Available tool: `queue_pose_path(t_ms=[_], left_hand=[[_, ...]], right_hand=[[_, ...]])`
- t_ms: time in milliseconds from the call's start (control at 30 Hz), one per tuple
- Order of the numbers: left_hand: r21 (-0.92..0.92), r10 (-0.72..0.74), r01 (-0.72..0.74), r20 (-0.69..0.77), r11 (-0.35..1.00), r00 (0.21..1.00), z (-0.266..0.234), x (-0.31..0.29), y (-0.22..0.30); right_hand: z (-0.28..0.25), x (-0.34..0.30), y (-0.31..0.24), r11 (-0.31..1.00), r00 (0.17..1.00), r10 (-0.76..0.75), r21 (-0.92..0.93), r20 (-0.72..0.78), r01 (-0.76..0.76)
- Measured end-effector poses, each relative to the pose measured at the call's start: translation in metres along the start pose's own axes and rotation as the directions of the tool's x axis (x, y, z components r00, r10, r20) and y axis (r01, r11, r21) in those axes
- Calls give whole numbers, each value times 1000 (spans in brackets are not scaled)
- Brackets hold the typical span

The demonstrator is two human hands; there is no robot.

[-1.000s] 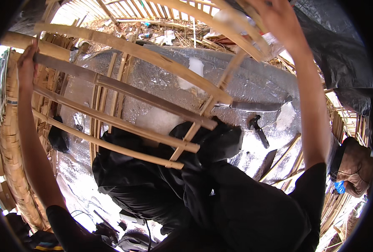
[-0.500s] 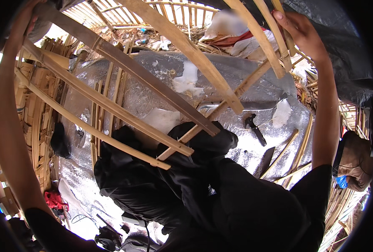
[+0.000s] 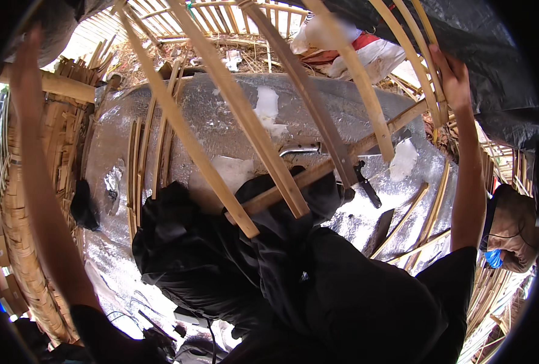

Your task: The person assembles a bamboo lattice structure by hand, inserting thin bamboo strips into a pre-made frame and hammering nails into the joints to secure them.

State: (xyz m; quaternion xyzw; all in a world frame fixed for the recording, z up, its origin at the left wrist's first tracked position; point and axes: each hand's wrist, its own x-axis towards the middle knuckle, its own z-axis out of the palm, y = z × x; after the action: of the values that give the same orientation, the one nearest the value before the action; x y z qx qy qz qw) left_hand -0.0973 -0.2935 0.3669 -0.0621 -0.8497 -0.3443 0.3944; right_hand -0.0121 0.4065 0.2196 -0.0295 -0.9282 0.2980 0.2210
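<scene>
A frame of long bamboo slats [image 3: 251, 127] joined by a crosspiece [image 3: 306, 181] hangs slantwise above my lap. One slat [image 3: 306, 97] is darker than the others. My right hand [image 3: 453, 82] is closed round the outer slats at the upper right. At the upper left my left hand [image 3: 27, 70] is raised beside a grey hanging cover. It is blurred, stands apart from the slats, and its grip cannot be made out. Below the frame, a black-handled hammer [image 3: 368, 185] lies on the shiny sheet, next to a curved metal tool [image 3: 300, 148] partly hidden by slats.
The silvery sheet [image 3: 203, 109] covers the ground around my black-clad legs [image 3: 221, 273]. Loose bamboo strips [image 3: 141, 164] lie left, more [image 3: 427, 212] right. A woven bamboo panel [image 3: 30, 261] stands at left. Black plastic sheeting [image 3: 500, 79] hangs upper right. Red and white cloth [image 3: 366, 51] lies beyond.
The slatted frame has swung to the right, its slats now steeper. My left hand has come away from the slats' upper ends, while my right hand stays on the frame and has shifted slightly.
</scene>
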Motion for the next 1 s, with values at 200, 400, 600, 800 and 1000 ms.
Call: queue_pose_path(t_ms=[200, 400, 600, 800, 1000], left_hand=[[-181, -334, 380, 239, 907, 912, -27, -285, -147], [-451, -406, 851, 748, 269, 525, 96, -440, 80], [-664, -343, 747, 695, 34, 632, 168, -454, 135], [-634, -482, 769, 649, 86, 589, 169, -430, 131], [-606, -312, 791, 769, -80, 558, 87, -398, 38]], right_hand=[[76, -90, 2, 943, 944, 328, 66, -38, -325], [168, -220, -73, 793, 841, 535, 394, -81, -466], [226, -269, -95, 718, 791, 612, 418, 0, -556], [216, -274, -121, 571, 811, 557, 627, 179, -531], [133, -125, 20, 808, 822, 566, 237, -56, -540]])
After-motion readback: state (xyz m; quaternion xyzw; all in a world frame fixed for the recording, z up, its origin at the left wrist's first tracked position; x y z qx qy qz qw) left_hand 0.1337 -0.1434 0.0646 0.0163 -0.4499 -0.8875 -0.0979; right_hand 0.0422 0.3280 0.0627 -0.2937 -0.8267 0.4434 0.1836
